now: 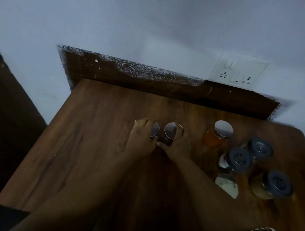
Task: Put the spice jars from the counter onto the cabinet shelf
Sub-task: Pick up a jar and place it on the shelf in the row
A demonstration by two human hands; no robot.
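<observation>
Now, step in hand: each hand is taking one steel-lidded jar from the middle of the wooden tabletop (87,145), ready to carry the pair to the cabinet shelf, which is out of view
Left grip: the left hand (141,140) has its fingers curled over the top and far side of the left jar (155,129), holding it; only a sliver of its lid shows
Right grip: the right hand (177,146) wraps the right jar (169,132) from its right side, thumb low on the near side of the dark glass body
Jar spacing: the two held jars stand just beside each other, thumbs nearly meeting between them
Jars waiting: an orange-filled jar (217,135) stands to the right, and further right cluster three grey-lidded jars (240,159), (260,148), (279,183) and a pale-lidded jar (227,184), partly hidden by the right forearm
Doing it well: judging from the holds, grip the glass bodies rather than the lids, which may be loose; lift straight up and part the jars slightly so they do not knock
Watch for: the right forearm passes close over the cluster, so raise it clear before swinging away
Light: dim and blurred, so contents of the held jars cannot be told
</observation>
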